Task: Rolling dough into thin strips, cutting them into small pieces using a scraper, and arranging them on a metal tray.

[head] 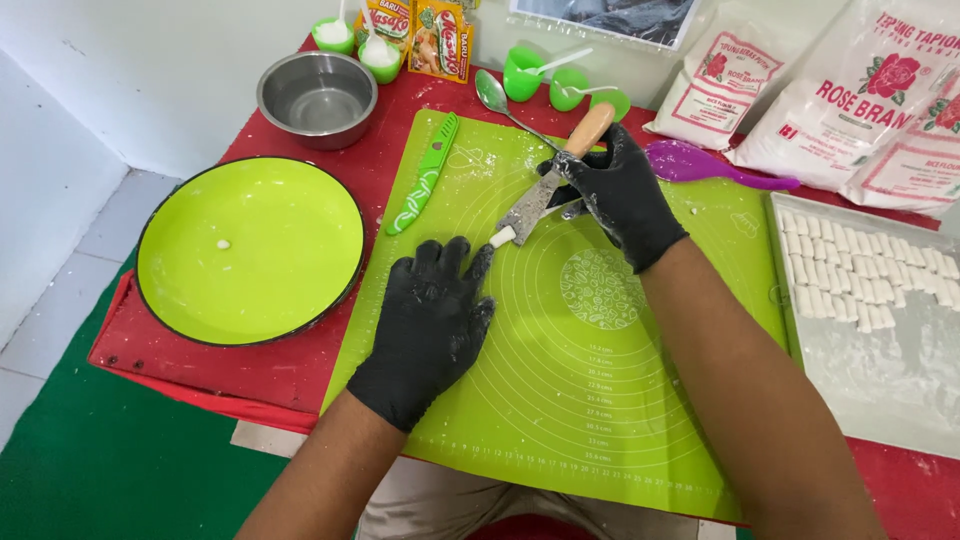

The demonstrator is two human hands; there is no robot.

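My left hand, in a black glove, lies flat on the green silicone mat, its fingertips touching a small white piece of dough. My right hand, also in a black glove, grips a knife with a wooden handle. The flour-dusted knife blade angles down and meets the dough piece at its tip.
A large green plate sits left of the mat, a steel bowl behind it. A green knife, a metal spoon and a purple spoon lie nearby. A tray of several cut dough pieces stands right, flour bags behind.
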